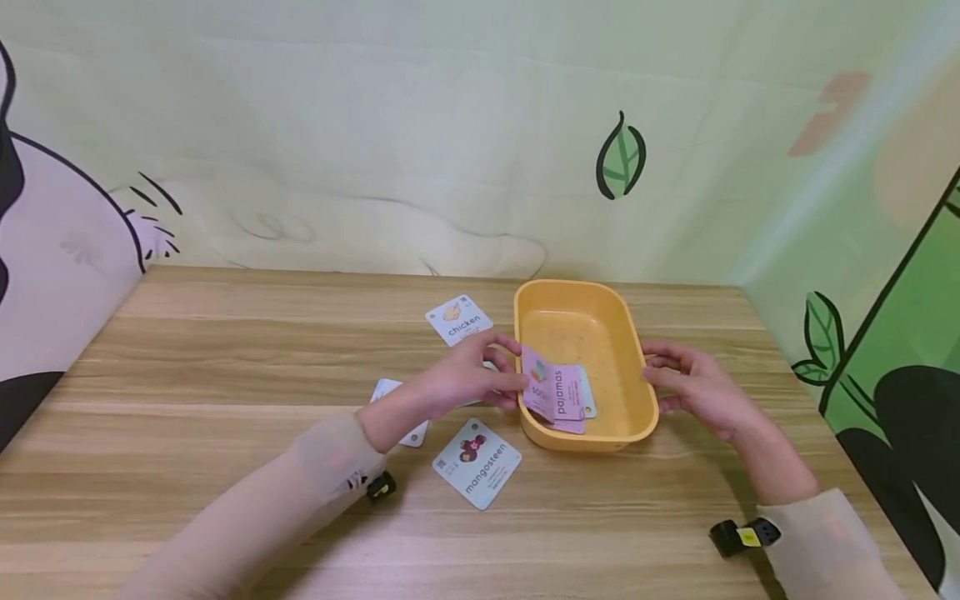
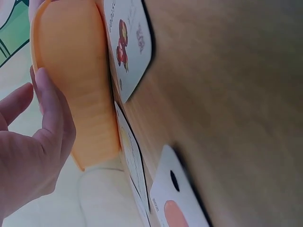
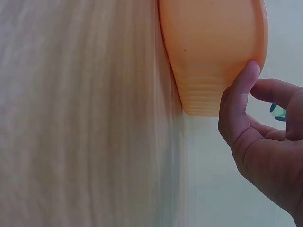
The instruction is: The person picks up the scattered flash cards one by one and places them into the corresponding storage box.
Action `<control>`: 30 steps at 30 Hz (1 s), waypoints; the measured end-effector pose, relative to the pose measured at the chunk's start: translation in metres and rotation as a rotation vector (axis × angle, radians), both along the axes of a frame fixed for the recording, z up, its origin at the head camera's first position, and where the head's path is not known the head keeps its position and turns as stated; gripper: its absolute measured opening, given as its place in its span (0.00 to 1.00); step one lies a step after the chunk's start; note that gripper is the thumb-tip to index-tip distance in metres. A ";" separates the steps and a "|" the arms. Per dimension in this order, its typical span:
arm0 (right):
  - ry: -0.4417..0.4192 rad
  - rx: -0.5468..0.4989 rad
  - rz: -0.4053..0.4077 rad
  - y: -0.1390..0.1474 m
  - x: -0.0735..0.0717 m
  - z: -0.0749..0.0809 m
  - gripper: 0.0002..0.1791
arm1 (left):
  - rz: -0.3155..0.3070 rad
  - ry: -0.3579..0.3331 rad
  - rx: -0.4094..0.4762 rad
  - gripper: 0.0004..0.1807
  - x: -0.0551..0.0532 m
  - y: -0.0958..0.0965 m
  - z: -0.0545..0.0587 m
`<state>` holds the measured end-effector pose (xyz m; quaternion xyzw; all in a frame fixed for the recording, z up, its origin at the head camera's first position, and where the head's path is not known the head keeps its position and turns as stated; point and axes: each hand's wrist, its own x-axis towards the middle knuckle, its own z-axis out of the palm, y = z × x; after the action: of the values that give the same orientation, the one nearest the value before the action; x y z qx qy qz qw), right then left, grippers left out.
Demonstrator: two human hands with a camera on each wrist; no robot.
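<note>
Tub, yellow with rounded corners, sits on the table at our one o'clock, pink cards inside toward eight. Our left hand touches its nine o'clock rim, right hand three; both loosely spread.

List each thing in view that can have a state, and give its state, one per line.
Yellow tray: upright on the table, holding cards.
Left hand: touching the tray's left side.
Right hand: touching the tray's right side.
Sock card: tilted, inside the tray.
Pajamas card: in the tray, face up.
Chicken card: flat on the table, face up.
Mangosteen card: flat, face up.
Leftmost card: partly hidden.
</note>
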<state>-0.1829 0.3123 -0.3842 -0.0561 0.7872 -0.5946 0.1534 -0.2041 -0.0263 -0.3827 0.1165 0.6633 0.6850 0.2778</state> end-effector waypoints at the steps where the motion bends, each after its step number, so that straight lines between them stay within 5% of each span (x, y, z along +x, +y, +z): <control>1: 0.000 0.000 0.001 0.000 0.000 0.000 0.31 | 0.002 0.001 -0.011 0.26 0.000 0.001 0.000; 12: -0.006 -0.004 0.005 -0.001 0.000 0.001 0.30 | -0.008 0.023 -0.047 0.26 -0.001 -0.001 0.001; 22: -0.009 -0.009 0.006 -0.001 0.001 0.001 0.30 | -0.071 0.149 -0.223 0.21 -0.004 -0.028 0.004; 30: -0.012 -0.008 0.002 -0.001 0.000 0.002 0.31 | -0.107 0.183 -0.293 0.18 -0.003 -0.050 0.007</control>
<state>-0.1825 0.3113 -0.3825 -0.0539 0.7838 -0.5979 0.1586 -0.2070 -0.0766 -0.3762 0.1718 0.7715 0.5517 0.2663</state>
